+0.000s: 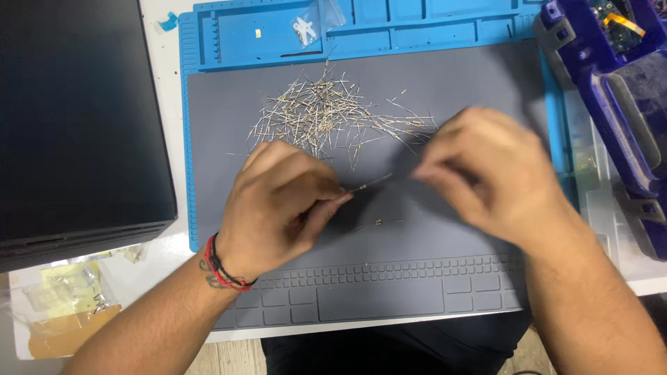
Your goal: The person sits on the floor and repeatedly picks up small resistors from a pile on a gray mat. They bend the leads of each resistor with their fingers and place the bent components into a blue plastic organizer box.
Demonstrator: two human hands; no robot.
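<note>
My left hand (281, 205) pinches one end of a thin wire-leaded component (370, 184) above a grey work mat (458, 83). My right hand (486, 170) is blurred by motion just right of the component's other end; whether its fingers touch it I cannot tell. Behind both hands lies a loose pile of several similar thin metal-leaded components (326, 114). A single one (381, 222) rests on the mat between my hands.
The mat has a blue tray rim (278, 35) with a small clear bag (309, 28) in it. A large black box (76, 125) stands at the left. A purple plastic housing (611, 90) lies at the right. Small bags (66, 298) lie at the bottom left.
</note>
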